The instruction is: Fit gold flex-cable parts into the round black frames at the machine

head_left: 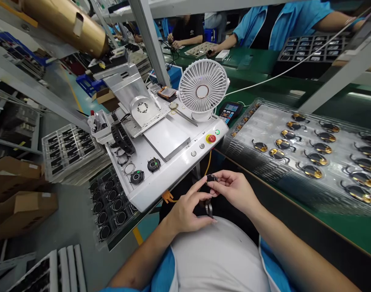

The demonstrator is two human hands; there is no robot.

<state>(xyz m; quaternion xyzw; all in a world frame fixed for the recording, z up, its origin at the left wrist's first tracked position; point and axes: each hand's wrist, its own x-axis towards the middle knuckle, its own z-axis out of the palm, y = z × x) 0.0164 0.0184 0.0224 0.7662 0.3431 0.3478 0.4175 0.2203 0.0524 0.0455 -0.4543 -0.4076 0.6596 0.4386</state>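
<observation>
In front of my body, my right hand (pixel 234 190) pinches a small round black watch part (pixel 212 179) between thumb and fingers. My left hand (pixel 187 209) reaches the same part from the other side, its index fingertip at the edge. Below those fingers, near the left thumb, a thin dark ring (pixel 208 207) stands on edge; whether the hand grips it I cannot tell. Two round black watch modules with green dots, one a black module (pixel 154 164) and the other nearer the corner (pixel 137 177), lie on the white machine base (pixel 176 178).
A white fan (pixel 203 91) and a red emergency button (pixel 212 138) are on the machine. Stacked clear trays (pixel 264 134) with several black-and-gold parts stand right. A dark tray (pixel 111 202) of round parts sits at lower left. Co-workers in blue sleeves (pixel 237 32) work across the bench.
</observation>
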